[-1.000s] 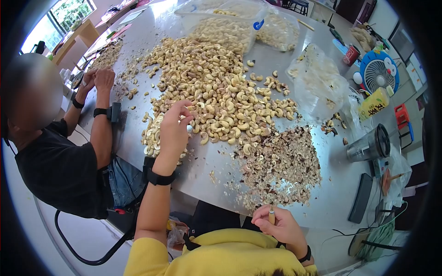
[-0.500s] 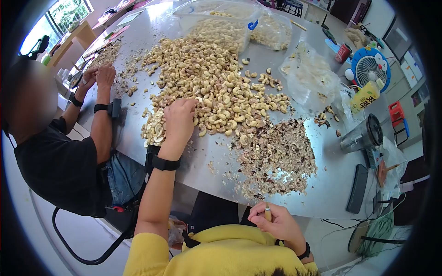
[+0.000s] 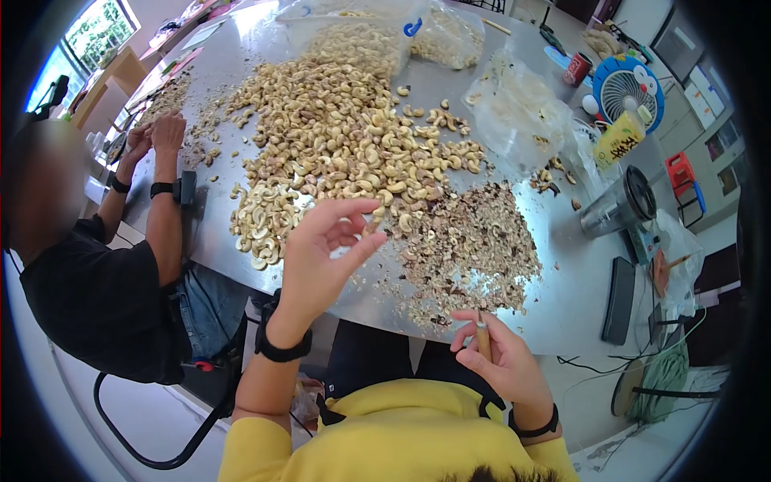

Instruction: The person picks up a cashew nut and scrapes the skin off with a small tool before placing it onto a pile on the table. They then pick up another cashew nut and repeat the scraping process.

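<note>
My left hand (image 3: pixel 325 249) is raised over the table's near side, pinching a cashew (image 3: pixel 373 222) between thumb and fingertips. In my right hand (image 3: pixel 502 361), at the table edge, is a small wooden-handled knife (image 3: pixel 483 341), its short thin tip pointing up and away from me. Beyond my left hand spreads a big heap of cashews (image 3: pixel 321 120), many with patches of brownish skin. A smaller group of paler cashews (image 3: pixel 261 221) lies left of my left hand. Between and beyond my hands is a pile of skin flakes and crumbs (image 3: pixel 474 249).
A co-worker (image 3: pixel 96 265) sits at the left, hands over the table. Clear bags (image 3: pixel 514 112) and a plastic tub (image 3: pixel 353 36) of cashews stand farther back. Rightward are a lidded tumbler (image 3: pixel 618 205), a yellow bottle (image 3: pixel 622 136), a fan (image 3: pixel 630 92) and a black phone-like slab (image 3: pixel 618 301).
My left hand has come back from the cashew heap toward me and right, now with a cashew in its fingertips. My right hand has risen slightly with the knife. The view has shifted.
</note>
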`<state>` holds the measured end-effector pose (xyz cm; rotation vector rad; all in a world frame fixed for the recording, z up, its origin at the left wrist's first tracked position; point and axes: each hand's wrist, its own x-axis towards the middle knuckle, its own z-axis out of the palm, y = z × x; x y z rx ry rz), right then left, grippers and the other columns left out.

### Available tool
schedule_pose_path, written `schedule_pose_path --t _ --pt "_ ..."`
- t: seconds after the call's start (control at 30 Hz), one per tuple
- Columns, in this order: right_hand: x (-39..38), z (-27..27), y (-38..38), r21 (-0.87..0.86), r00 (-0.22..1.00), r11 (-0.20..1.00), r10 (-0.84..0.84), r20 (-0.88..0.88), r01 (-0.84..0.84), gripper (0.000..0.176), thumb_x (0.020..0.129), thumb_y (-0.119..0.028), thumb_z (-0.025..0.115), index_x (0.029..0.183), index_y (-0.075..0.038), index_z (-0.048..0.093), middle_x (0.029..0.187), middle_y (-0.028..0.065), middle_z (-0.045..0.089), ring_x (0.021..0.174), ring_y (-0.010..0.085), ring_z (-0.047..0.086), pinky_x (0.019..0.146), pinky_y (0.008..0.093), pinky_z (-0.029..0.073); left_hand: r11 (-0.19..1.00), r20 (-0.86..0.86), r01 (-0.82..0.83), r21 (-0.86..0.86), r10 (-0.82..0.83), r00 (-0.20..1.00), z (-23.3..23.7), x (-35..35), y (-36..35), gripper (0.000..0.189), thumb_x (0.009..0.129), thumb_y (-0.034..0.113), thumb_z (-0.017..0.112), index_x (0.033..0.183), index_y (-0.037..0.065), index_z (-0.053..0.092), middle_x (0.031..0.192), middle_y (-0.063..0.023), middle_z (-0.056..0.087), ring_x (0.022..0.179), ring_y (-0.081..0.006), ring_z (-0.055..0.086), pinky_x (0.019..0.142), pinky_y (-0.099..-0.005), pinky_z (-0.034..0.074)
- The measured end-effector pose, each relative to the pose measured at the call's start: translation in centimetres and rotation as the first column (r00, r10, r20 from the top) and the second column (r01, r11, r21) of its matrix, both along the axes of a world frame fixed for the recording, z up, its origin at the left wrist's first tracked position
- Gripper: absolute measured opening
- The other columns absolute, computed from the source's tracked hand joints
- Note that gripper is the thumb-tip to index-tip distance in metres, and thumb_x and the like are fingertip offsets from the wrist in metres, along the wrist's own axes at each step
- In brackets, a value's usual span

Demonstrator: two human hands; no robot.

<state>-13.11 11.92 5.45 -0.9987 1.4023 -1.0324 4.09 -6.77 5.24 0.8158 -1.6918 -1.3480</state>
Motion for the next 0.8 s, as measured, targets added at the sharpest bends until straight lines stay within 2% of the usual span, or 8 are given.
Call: schedule_pose_path --t 0.07,0.13,0.17,0.27,0.4,0.5,0.57,0.8 --pt "0.0 0.7 0.2 -0.035 0.999 0.999 0.003 -0.049 -0.005 0.046 0.084 -0.013 0.058 0.126 -0.005 0.041 0.087 0.0047 0.053 0.073 0.0111 0.05 0.067 0.0222 0.04 0.987 -0.079 0.088 0.137 -0.077 0.994 0.7 -0.3 1.4 0.03 0.075 0.001 0.066 0.104 0.002 0.059 0.091 -0.0022 0.05 0.078 -0.009 0.055 0.07 -0.0198 0.047" --pt "-0.3 1.0 0.2 -0.146 0.972 0.985 0.056 -0.228 -0.091 0.05 0.084 -0.012 0.057 0.129 -0.006 0.038 0.091 0.0077 0.052 0.076 0.0159 0.051 0.068 0.024 0.041 0.953 -0.181 0.176 0.247 -0.133 0.974 0.7 -0.8 2.6 0.029 0.076 0.0 0.065 0.104 0.001 0.058 0.092 -0.0024 0.05 0.078 -0.0094 0.055 0.072 -0.0205 0.047" --pt "-0.5 1.2 0.1 -0.194 0.945 0.971 0.071 -0.319 -0.138 0.052 0.084 -0.011 0.056 0.131 -0.006 0.036 0.093 0.0091 0.052 0.078 0.0183 0.051 0.068 0.0249 0.042 0.939 -0.161 0.22 0.265 -0.182 0.97 0.4 -0.8 2.9 0.028 0.078 0.001 0.063 0.106 -0.002 0.057 0.096 -0.0036 0.053 0.082 -0.0108 0.056 0.075 -0.0223 0.047" --pt "-1.4 2.4 0.3 -0.18 0.913 0.96 0.131 -0.387 -0.214 0.052 0.083 -0.008 0.054 0.132 -0.007 0.035 0.095 0.0115 0.051 0.081 0.0223 0.051 0.07 0.0264 0.042 0.826 -0.235 0.281 0.489 -0.186 0.954 -0.2 -1.5 4.4 0.031 0.08 0.003 0.062 0.109 -0.004 0.054 0.104 -0.0065 0.054 0.089 -0.013 0.057 0.076 -0.0238 0.047" --pt "-2.2 3.0 0.3 -0.253 0.897 0.96 -0.004 -0.442 -0.12 0.047 0.083 -0.004 0.053 0.128 -0.008 0.041 0.092 0.0109 0.053 0.077 0.0211 0.051 0.068 0.0266 0.043 0.791 -0.32 0.31 0.528 -0.154 0.935 -1.7 -2.3 6.0 0.036 0.081 0.005 0.06 0.114 -0.005 0.049 0.106 -0.0108 0.056 0.093 -0.0193 0.058 0.08 -0.0277 0.046" --pt "-2.7 3.5 0.2 -0.279 0.864 0.96 -0.117 -0.491 -0.029 0.043 0.082 -0.002 0.054 0.124 -0.007 0.046 0.09 0.0104 0.053 0.071 0.0204 0.051 0.065 0.0262 0.043 0.757 -0.4 0.347 0.553 -0.124 0.908 -1.6 -3.1 6.7 0.037 0.082 0.005 0.059 0.116 -0.004 0.048 0.105 -0.0101 0.056 0.095 -0.0198 0.057 0.081 -0.0276 0.046" --pt "-2.9 3.8 -0.1 -0.323 0.804 0.946 -0.209 -0.557 0.022 0.041 0.081 -0.001 0.054 0.122 -0.006 0.049 0.088 0.0099 0.054 0.068 0.0191 0.051 0.062 0.0254 0.043 0.75 -0.392 0.364 0.553 -0.152 0.907 -2.1 -3.6 6.7 0.037 0.082 0.004 0.058 0.117 -0.004 0.047 0.105 -0.0098 0.055 0.095 -0.0201 0.057 0.082 -0.0275 0.046" --pt "-2.7 1.4 -1.4 -0.403 0.73 0.894 -0.408 -0.548 0.198 0.039 0.081 0.0 0.056 0.119 -0.004 0.05 0.087 0.01 0.053 0.067 0.0165 0.051 0.059 0.0246 0.042 0.727 -0.398 0.367 0.58 -0.14 0.907 -3.5 -5.0 6.6 0.039 0.082 0.002 0.057 0.119 -0.001 0.045 0.101 -0.0078 0.053 0.094 -0.0191 0.057 0.081 -0.0273 0.047"
